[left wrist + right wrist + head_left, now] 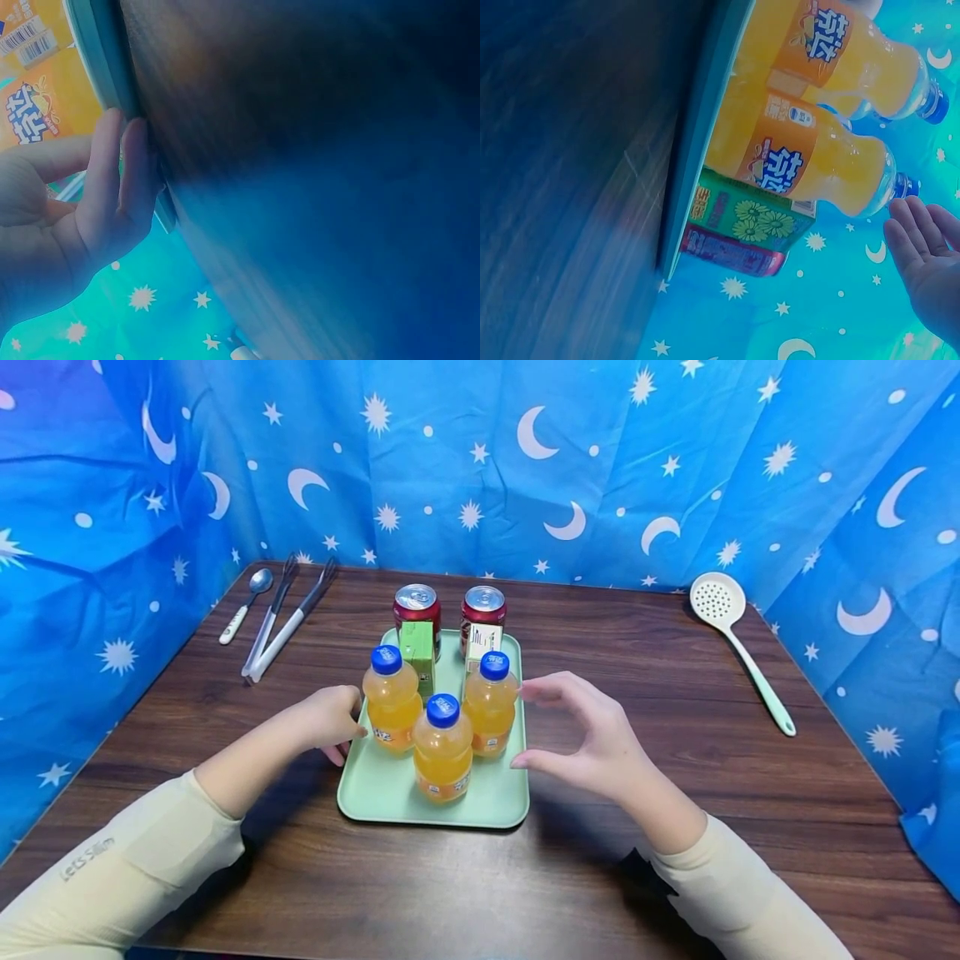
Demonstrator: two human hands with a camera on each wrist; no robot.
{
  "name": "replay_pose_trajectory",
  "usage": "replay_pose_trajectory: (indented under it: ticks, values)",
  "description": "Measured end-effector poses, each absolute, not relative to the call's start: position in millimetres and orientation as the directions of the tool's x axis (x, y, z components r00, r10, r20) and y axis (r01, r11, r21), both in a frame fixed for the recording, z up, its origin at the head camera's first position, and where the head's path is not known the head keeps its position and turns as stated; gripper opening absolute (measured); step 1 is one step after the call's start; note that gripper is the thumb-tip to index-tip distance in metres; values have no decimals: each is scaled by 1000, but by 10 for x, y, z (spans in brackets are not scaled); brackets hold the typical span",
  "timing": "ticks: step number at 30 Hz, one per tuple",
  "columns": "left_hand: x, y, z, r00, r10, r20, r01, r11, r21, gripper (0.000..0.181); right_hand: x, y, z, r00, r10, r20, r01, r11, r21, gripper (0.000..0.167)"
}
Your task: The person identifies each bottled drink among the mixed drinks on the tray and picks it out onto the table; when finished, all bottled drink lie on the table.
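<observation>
A pale green tray [375, 797] holds three orange-drink bottles with blue caps [442, 760], a green carton [417, 652], a white-topped carton [483, 643] and two red cans [416, 602] [483, 602]. At the tray's left side, my left hand [326, 718] grips the rim; the left wrist view shows that hand [82, 202] with fingertips against the rim's outer side. My right hand [588, 735] is spread beside the right rim, thumb and fingers apart, holding nothing. In the right wrist view that hand [930, 262] appears near a bottle cap [906, 186], apart from the tray [697, 120].
On the dark wooden table [615, 635], a spoon [246, 606] and tongs [288, 622] lie at the back left. A slotted ladle [717, 599] lies at the right. Blue cloth [450, 468] with moons and stars hangs behind and at both sides.
</observation>
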State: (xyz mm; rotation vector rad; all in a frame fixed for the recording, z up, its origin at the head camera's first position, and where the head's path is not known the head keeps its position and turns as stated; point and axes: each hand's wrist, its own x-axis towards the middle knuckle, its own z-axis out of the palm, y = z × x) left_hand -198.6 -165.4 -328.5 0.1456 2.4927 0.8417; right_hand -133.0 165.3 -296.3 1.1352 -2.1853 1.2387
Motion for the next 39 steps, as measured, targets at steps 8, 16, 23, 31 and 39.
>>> replay_pose_trajectory:
  ticks: [8,16,23,31,39]
  values:
    - [-1984,-1654,-3294,-867,256,-428,-72,786,614,24,-1342,1579,-2980,-560,-485,672,-824,245,-511,66]
    - [-1969,-1650,-3299,-871,257,-419,-64,785,616,26,-1329,1485,-2984,-492,-494,717,-864,180,-470,63]
    - [-1961,-1648,-3300,-871,268,-411,-54,781,622,26,-1290,1421,-3000,-499,-514,698,-858,176,-483,67]
    - [-1962,-1650,-3289,-867,258,-427,-68,787,613,26,-1242,1334,-3011,-546,-480,686,-832,221,-508,61]
    - [-1958,-1651,-3284,-866,265,-423,-62,784,617,26,-1204,1248,-3037,-554,-451,700,-831,249,-497,60]
